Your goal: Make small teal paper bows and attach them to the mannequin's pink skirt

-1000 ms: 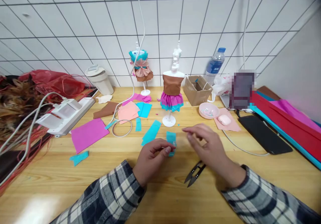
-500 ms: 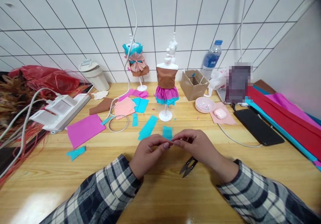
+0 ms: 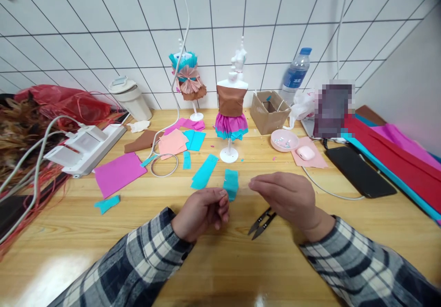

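Note:
My left hand is closed above the table, its thumb pressed on the curled forefinger; anything in that pinch is too small to make out. To its right, my right hand holds its fingers pressed together, pointing left, and their tips hide whatever lies between them. Black thread snips lie partly beneath the right hand. A turquoise crepe-paper strip rests beside the left fingertips. Beyond it, a small white dress form wears a brown wrapped top and a magenta skirt with turquoise edging.
Behind stands another dressed form. A cardboard box, a pink bowl with small bits and a black phone are on the right. Paper sheets, a looped white cable and a power strip occupy the left.
My hands were fingertip to fingertip and have come apart. The right has moved to the right and turned its back toward me; the left has curled. The turquoise strip shows more fully.

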Action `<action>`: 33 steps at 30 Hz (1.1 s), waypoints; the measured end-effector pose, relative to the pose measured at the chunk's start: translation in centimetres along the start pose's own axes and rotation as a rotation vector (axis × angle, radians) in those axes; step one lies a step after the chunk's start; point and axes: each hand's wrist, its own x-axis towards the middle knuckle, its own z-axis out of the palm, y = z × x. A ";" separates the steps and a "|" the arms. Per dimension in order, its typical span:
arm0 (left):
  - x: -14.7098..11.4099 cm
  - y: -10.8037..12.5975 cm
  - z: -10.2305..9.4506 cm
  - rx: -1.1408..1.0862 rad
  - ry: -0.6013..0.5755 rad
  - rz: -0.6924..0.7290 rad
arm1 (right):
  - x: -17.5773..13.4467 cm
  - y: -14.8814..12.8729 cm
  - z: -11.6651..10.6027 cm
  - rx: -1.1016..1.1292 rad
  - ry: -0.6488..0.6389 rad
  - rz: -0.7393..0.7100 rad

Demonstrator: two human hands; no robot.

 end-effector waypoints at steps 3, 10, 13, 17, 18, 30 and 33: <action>0.3 0.7 -0.9 0.398 0.142 0.314 | 0.6 2.0 0.0 -0.059 -0.007 0.149; 1.3 -0.1 0.4 1.450 0.118 0.788 | 0.9 5.1 1.4 -0.042 -0.252 0.436; 1.9 -1.5 1.6 1.604 0.055 0.731 | 0.8 5.0 1.4 -0.073 -0.287 0.436; 2.9 -2.3 2.4 1.641 0.082 0.693 | 0.9 4.8 1.3 -0.096 -0.315 0.433; 3.1 -2.3 2.5 1.648 0.084 0.693 | 1.0 4.7 1.4 -0.105 -0.317 0.429; 3.7 -1.4 3.5 2.044 0.131 0.786 | 0.7 6.6 -0.2 -0.201 -0.327 0.478; 3.7 -0.8 3.1 2.009 0.121 0.745 | 0.7 5.8 -0.3 -0.200 -0.303 0.396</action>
